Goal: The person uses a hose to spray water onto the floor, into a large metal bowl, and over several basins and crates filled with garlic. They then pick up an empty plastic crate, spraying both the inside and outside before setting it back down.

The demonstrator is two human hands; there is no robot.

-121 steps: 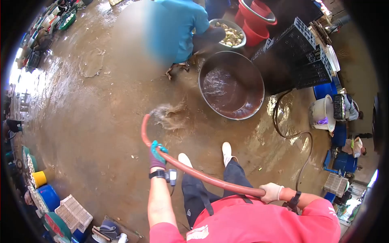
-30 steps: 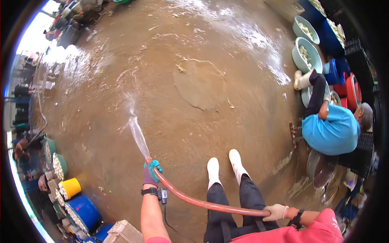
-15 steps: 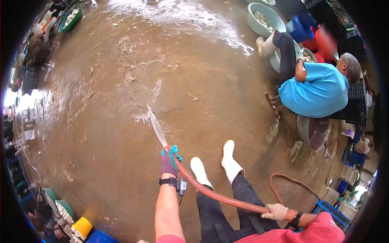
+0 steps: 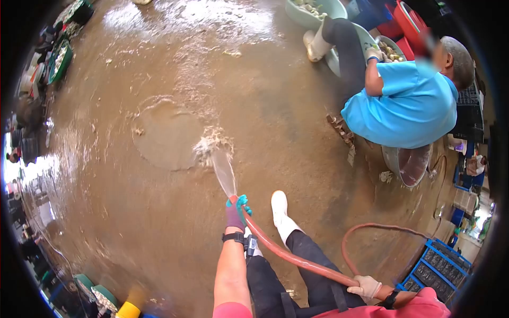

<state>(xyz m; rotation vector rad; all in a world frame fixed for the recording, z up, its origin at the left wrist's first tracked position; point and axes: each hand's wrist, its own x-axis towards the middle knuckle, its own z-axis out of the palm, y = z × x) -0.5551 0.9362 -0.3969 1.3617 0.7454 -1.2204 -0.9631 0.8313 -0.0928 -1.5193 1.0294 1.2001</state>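
Note:
A reddish-brown hose [image 4: 289, 256] runs across in front of my legs. My left hand [image 4: 236, 210], in a purple and teal glove, is closed around its front end. Water [image 4: 224, 170] sprays from there and splashes on the wet brown floor [image 4: 265, 138] ahead of me. Lower right, my right hand [image 4: 366, 286], in a pale glove, grips the hose farther back. Behind that hand the hose loops out to the right. One white boot [image 4: 280, 206] shows plainly; my left arm partly covers the other.
At right a person in a blue shirt [image 4: 405, 108] sits beside pale green tubs [image 4: 315, 15]. A metal basin [image 4: 412, 164] lies tilted behind them. A blue crate [image 4: 437, 270] stands at lower right, and a yellow container [image 4: 128, 310] at lower left. Green basins [image 4: 61, 63] line the far left.
My left hand and the spray have shifted right in view, and the splash is now larger. The seated person appears closer, and more of the blue crate shows.

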